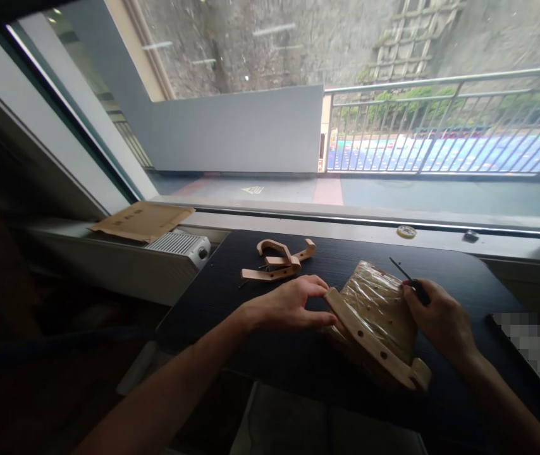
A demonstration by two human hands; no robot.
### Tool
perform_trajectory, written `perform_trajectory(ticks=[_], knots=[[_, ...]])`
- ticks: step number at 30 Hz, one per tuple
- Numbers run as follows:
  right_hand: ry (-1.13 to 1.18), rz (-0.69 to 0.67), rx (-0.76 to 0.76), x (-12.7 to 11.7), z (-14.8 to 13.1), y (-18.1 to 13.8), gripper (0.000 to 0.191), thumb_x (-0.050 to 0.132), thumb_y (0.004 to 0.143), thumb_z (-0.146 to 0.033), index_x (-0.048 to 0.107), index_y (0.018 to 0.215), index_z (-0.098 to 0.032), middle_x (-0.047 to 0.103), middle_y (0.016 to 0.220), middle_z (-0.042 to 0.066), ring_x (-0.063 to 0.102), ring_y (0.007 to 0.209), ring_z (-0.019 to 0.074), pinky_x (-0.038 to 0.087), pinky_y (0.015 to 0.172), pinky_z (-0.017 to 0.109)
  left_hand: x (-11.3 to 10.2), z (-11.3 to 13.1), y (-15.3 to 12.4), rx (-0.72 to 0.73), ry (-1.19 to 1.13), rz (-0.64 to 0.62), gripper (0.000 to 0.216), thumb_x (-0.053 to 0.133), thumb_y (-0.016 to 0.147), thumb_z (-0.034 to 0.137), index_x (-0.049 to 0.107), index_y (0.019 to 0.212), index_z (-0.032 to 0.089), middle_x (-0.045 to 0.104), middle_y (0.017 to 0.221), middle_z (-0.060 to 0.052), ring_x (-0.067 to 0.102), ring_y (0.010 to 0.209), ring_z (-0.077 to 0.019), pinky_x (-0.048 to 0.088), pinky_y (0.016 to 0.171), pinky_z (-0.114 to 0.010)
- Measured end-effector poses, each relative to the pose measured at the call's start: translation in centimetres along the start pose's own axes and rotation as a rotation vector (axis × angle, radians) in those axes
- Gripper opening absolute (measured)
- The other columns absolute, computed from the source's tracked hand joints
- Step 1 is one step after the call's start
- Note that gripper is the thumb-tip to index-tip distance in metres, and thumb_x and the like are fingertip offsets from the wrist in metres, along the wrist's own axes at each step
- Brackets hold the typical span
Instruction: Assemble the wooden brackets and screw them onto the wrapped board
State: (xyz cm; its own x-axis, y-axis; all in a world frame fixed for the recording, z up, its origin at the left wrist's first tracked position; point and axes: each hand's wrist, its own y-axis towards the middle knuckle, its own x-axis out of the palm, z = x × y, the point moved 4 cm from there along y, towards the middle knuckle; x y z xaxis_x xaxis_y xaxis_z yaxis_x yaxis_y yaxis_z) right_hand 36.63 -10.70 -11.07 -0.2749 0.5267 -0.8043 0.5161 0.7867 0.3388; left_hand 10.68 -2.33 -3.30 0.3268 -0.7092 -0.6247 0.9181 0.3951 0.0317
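My left hand point(293, 304) pinches the upper left end of a curved wooden bar point(372, 344), which has dark holes along it and a hooked far end. The bar lies along the near side of a wooden panel point(379, 300) wrapped in shiny clear film, with small knobs or screw heads on its face. In my right hand point(443, 319) is a screwdriver point(420, 292), its thin shaft pointing up and left; the fingers rest at the panel's right edge. Beyond my left hand lie loose curved wooden pieces point(277, 273) with several dark screws among them.
Everything lies on a black table point(232, 253) by a large window. A brown envelope point(144, 220) rests over a white heater point(179, 246) at left. On the sill are a tape roll point(406, 232) and a small dark object point(471, 236). A blurred flat item point(530, 354) is at right.
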Motion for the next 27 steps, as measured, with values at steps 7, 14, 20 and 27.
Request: perform_trajectory(ticks=[7,14,20,27], knots=[[0.098,-0.027,0.000,0.6,0.0,0.1,0.030,0.039,0.084,-0.042,0.059,0.092,-0.021,0.064,0.092,0.005,0.061,0.080,0.0224,0.041,0.064,0.031,-0.3,0.2,0.9,-0.128,0.047,-0.047,0.031,0.055,0.081,0.037,0.070,0.097,0.016,0.065,0.095,-0.004,0.058,0.085,-0.0167,0.043,0.076,-0.023],[0.174,-0.028,-0.039,1.3,-0.1,0.3,0.029,0.034,0.087,-0.038,0.057,0.090,-0.021,0.064,0.094,0.005,0.061,0.080,0.0210,0.042,0.067,0.031,-1.1,-0.4,1.3,-0.336,0.007,-0.097,0.031,0.063,0.071,0.042,0.072,0.085,0.016,0.060,0.064,0.002,0.049,0.060,-0.0107,0.035,0.056,-0.020],[0.193,-0.037,-0.044,2.3,0.4,0.5,0.027,0.034,0.087,-0.037,0.056,0.092,-0.022,0.065,0.095,0.005,0.062,0.081,0.0211,0.042,0.068,0.031,0.3,-0.8,1.4,-0.338,-0.140,-0.023,0.032,0.057,0.077,0.039,0.069,0.092,0.013,0.063,0.079,-0.001,0.052,0.068,-0.0106,0.038,0.063,-0.021],[0.282,0.000,-0.028,3.5,0.9,0.7,0.026,0.037,0.085,-0.036,0.059,0.089,-0.023,0.066,0.095,0.005,0.062,0.080,0.0221,0.043,0.068,0.034,0.4,-1.7,0.5,-0.348,-0.369,0.052,0.022,0.063,0.073,0.032,0.071,0.080,0.013,0.068,0.082,-0.004,0.060,0.080,-0.0167,0.042,0.083,-0.030]])
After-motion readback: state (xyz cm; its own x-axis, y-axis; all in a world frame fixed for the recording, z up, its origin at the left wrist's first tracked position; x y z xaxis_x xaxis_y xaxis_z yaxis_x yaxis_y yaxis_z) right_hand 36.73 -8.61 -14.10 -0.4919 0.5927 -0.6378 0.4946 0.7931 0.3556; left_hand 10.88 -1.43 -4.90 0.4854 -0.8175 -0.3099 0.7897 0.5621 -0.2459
